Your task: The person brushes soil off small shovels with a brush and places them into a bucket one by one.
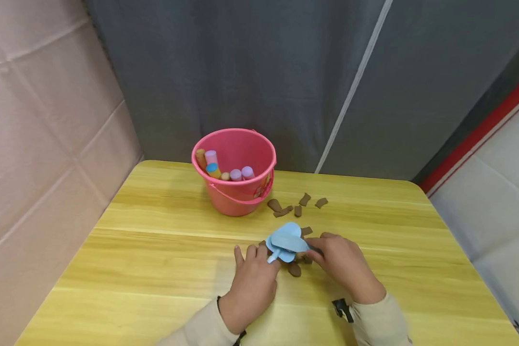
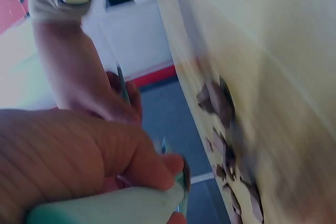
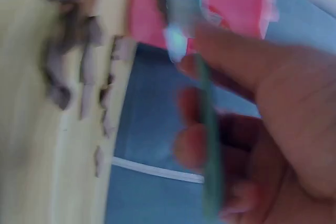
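Observation:
My left hand (image 1: 253,283) grips the short handle of a light blue plastic piece with rounded lobes (image 1: 292,228). In the left wrist view the thumb and fingers close round its pale handle (image 2: 115,205). With my right hand (image 1: 346,264) I hold a flat blue plastic knife-like tool (image 1: 287,241), its blade overlapping the lobed piece in the head view. The right wrist view, blurred, shows the tool's green handle (image 3: 211,150) between thumb and fingers. Brown flat scraps of what looks like modelling clay (image 1: 294,269) lie under and around both hands.
Behind my hands stands a pink bucket (image 1: 238,199) holding several lilac, blue-and-yellow and brown cylindrical pieces. More brown scraps (image 1: 304,199) lie to its right on the yellow wood-grain table (image 1: 155,269). A dark grey curtain (image 1: 242,72) hangs beyond the far edge.

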